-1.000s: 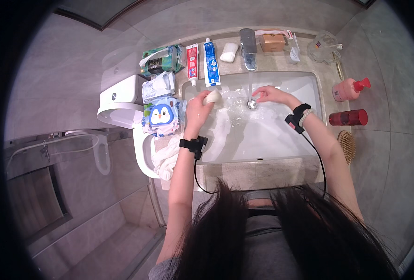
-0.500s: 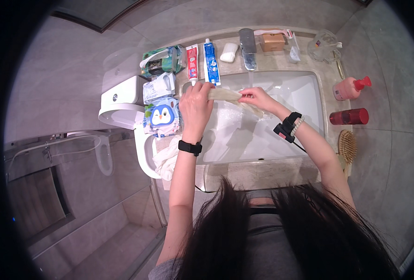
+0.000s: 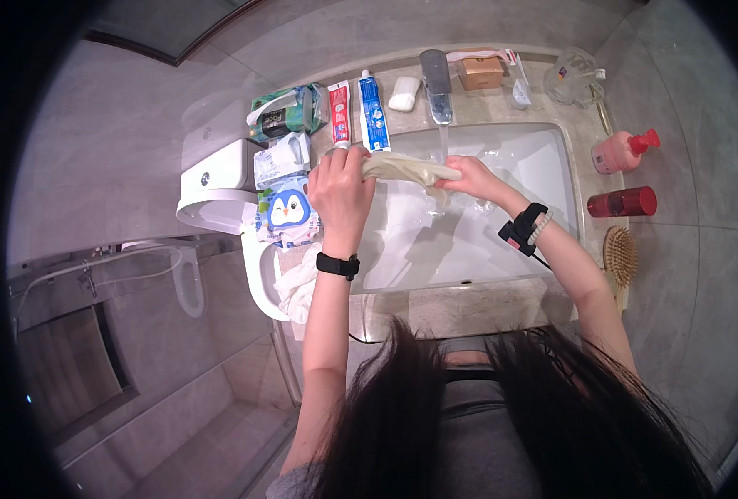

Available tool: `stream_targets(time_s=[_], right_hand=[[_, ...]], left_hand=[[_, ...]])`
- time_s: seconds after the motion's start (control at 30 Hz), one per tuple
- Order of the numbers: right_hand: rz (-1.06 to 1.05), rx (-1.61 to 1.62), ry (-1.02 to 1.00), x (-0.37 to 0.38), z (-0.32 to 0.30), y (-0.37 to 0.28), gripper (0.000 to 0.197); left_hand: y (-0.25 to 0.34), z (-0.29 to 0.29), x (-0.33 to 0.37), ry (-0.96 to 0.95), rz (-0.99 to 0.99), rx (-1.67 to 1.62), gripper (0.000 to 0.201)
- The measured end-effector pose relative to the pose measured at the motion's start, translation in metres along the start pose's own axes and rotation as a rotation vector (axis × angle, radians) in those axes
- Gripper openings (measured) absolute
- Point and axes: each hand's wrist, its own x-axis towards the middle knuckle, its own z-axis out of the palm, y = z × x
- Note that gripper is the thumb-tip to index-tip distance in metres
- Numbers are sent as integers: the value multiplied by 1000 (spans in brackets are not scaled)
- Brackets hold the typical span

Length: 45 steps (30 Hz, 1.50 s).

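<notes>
A pale, cream-coloured wet cloth [image 3: 406,169] stretches in a loose twist between my two hands over the white sink basin [image 3: 502,258]. My left hand [image 3: 340,187] is closed on its left end, near the basin's left rim. The other end is gripped in my right hand [image 3: 469,176], just below the tap [image 3: 438,87]. A thin stream of water [image 3: 445,143] falls from the tap close to my right hand. Part of the cloth sags below the stretched length. The exact kind of cloth I cannot make out.
Behind the basin lie a red tube [image 3: 340,115], a blue tube [image 3: 374,115], a white soap-like bar [image 3: 405,94] and an orange box [image 3: 480,74]. Wipes packs [image 3: 289,212] stand left. A pink pump bottle [image 3: 619,154], red bottle [image 3: 623,202] and hairbrush [image 3: 620,256] line the right.
My right hand has turned and taken a fuller grip on the cloth, which now looks bunched and twisted instead of flat. My left hand has shifted slightly left.
</notes>
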Motion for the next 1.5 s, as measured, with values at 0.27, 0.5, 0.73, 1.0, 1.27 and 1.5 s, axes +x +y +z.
stream_targets(time_s=[0.27,0.5,0.73,1.0,1.27,1.5], right_hand=[[272,596,-105,-3,15,18,33],[313,728,-156,-13,5,11,36],[359,623,-217,-13,-17,11,40],[214,232,172,41,-27,41,32],[406,789,-44,58,0,10,26],[419,1290,-41,36,-20,-14,21]], left_hand=[[4,-9,5,-13,-115,-249,27],[-16,-11,9,271,116,151,25],[-23,15,-8,-4,-167,36,24],[-14,94,-68,-863,-484,-132,34],[23,156,-54,-501,-359,-917,67],[29,206,-66,-642,-667,-1476,34]])
